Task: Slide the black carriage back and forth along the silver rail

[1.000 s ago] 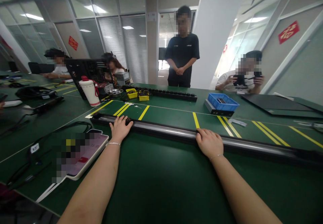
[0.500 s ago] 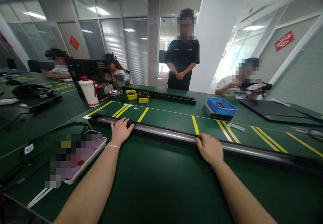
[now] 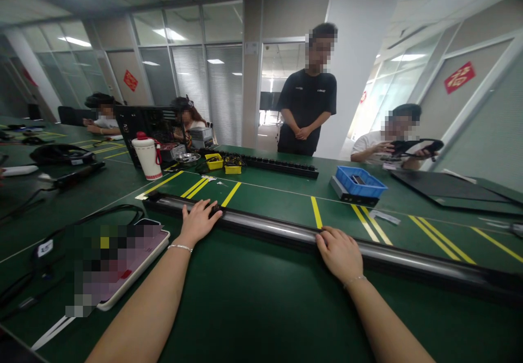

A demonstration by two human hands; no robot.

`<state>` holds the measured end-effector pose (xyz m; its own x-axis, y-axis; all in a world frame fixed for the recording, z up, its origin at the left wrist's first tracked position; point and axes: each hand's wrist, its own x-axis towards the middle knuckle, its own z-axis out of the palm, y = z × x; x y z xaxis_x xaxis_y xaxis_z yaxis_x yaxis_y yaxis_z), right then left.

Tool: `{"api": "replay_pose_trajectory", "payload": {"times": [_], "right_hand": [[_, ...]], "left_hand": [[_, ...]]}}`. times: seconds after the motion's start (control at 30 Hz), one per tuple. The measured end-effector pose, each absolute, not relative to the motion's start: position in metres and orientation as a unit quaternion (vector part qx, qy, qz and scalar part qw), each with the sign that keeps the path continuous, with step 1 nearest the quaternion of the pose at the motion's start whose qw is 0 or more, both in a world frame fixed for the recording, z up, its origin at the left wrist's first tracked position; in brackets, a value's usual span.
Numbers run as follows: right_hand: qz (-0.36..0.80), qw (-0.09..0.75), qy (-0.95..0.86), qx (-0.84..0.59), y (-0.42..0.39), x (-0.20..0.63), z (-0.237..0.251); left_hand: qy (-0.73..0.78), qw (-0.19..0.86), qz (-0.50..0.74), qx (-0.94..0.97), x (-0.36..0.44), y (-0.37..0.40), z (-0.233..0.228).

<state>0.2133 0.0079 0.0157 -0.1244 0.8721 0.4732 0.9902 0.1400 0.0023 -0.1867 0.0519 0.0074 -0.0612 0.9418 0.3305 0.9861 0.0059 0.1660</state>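
Note:
A long black bar [image 3: 269, 227] with a glossy, rounded, greyish top lies slantwise across the green table. My left hand [image 3: 199, 221] grips its left part from above, fingers spread over the far edge and thumb toward a small dark lump. Around the middle of the bar, my right hand [image 3: 340, 251] is closed over it, fingers bent across the top; its fingertips are partly hidden. Left of my left forearm lies a phone-like slab [image 3: 141, 273] in a pale case, its surface partly blurred out.
Behind the bar are a white cup [image 3: 147, 158], yellow bins [image 3: 232, 169], a black strip with a row of sockets [image 3: 281, 165] and a blue tray [image 3: 362, 182]. Black cables [image 3: 36, 276] lie at left. A person in black [image 3: 308, 107] stands across the table; others sit around.
The view has tilted slightly upward, so the scene sits lower. Both hands stay on the bar. The standing person appears farther right, head turned.

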Motion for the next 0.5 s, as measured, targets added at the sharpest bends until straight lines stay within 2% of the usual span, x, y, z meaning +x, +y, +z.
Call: {"api": "replay_pose_trajectory", "payload": {"times": [0.23,0.5], "right_hand": [[-0.152,0.192,-0.731,-0.637,0.007,0.213,0.017],[-0.15,0.196,-0.729,-0.638,0.008,0.213,0.015]], "left_hand": [[-0.696,0.057,-0.188,-0.691,-0.185,0.051,0.008],[-0.661,0.026,-0.302,-0.686,-0.173,0.054,0.011]]}}
